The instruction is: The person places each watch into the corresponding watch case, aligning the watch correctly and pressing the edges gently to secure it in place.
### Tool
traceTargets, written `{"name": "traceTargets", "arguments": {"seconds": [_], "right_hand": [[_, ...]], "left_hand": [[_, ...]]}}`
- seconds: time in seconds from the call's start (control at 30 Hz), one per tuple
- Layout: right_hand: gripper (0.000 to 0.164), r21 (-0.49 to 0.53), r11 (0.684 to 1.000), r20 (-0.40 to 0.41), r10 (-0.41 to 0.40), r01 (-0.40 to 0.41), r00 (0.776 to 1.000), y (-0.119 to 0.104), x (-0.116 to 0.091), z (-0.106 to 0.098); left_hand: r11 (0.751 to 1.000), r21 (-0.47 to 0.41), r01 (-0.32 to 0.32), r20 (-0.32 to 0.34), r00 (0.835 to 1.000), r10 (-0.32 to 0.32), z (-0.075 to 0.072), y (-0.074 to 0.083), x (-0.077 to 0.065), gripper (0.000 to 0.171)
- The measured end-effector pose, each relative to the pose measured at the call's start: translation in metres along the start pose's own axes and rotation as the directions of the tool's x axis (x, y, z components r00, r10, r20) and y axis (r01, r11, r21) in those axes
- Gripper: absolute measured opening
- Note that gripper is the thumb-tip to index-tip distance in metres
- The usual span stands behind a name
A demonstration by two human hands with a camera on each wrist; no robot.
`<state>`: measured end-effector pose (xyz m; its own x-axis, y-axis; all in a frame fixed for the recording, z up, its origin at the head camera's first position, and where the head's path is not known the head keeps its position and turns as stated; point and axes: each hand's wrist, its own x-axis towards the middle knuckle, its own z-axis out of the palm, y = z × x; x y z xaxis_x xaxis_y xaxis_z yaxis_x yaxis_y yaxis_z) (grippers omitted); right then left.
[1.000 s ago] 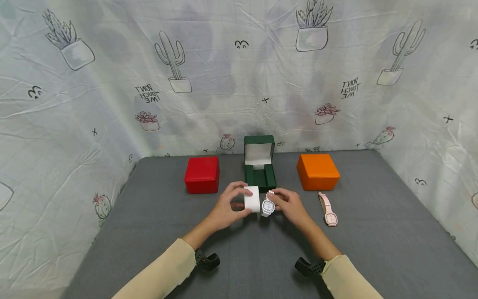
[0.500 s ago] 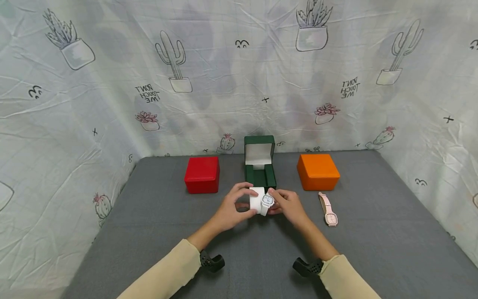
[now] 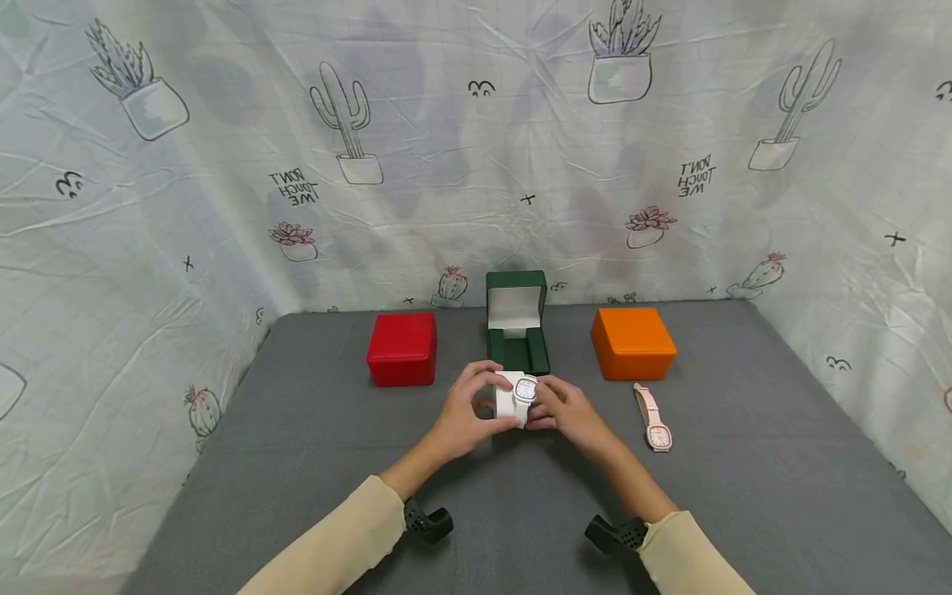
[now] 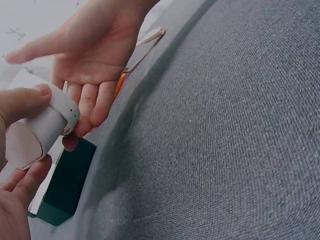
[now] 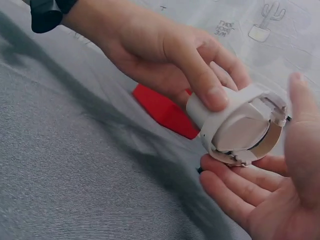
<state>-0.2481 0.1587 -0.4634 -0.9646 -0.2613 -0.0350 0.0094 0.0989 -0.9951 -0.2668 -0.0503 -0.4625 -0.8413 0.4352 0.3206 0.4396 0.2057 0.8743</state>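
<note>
My left hand (image 3: 463, 413) grips a white watch cushion (image 3: 502, 402) between thumb and fingers. A white watch (image 3: 525, 388) encircles the cushion's right end, its dial facing up. In the right wrist view, the strap (image 5: 219, 125) loops loosely around the cushion's end, with space between them on one side. The left thumb (image 4: 35, 97) presses near the strap edge. My right hand (image 3: 567, 405) is beside the watch; in the right wrist view, its extended fingers (image 5: 235, 187) touch the watch from below, and its thumb (image 5: 301, 97) stands away from it.
Behind the hands stands an open green watch box (image 3: 515, 318). A red box (image 3: 402, 349) is to its left, an orange box (image 3: 634, 343) to its right, both closed. A pink watch (image 3: 654, 417) lies on the grey tabletop (image 3: 327, 413) right of the hands.
The cushion in my left hand has moved right and gone into the white watch's loop. My right hand has let go of its pinch on the watch, its fingers now against it.
</note>
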Motion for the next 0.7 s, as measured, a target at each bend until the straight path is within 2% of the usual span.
{"name": "traceTargets", "arguments": {"seconds": [0.1, 0.27, 0.43, 0.7], "right_hand": [[0.050, 0.016, 1.000, 0.059, -0.021, 0.020, 0.998, 0.002, -0.002, 0.000], [0.052, 0.116, 0.993, 0.071, -0.001, -0.008, 0.997, 0.001, -0.002, 0.000], [0.054, 0.232, 0.972, 0.089, 0.013, -0.034, 0.996, -0.004, -0.004, -0.002], [0.055, 0.249, 0.966, 0.046, 0.053, -0.063, 0.998, -0.010, -0.007, -0.004]], "left_hand": [[1.000, 0.008, -0.009, -0.011, 1.000, 0.009, 0.000, 0.000, 0.000, 0.039], [0.998, 0.020, -0.060, -0.002, 0.998, 0.060, -0.001, 0.000, -0.001, 0.041], [0.996, -0.025, -0.088, 0.003, 0.996, 0.088, -0.005, 0.001, -0.001, 0.040], [0.997, -0.039, -0.060, 0.055, 0.997, 0.062, -0.010, 0.005, 0.000, 0.041]]}}
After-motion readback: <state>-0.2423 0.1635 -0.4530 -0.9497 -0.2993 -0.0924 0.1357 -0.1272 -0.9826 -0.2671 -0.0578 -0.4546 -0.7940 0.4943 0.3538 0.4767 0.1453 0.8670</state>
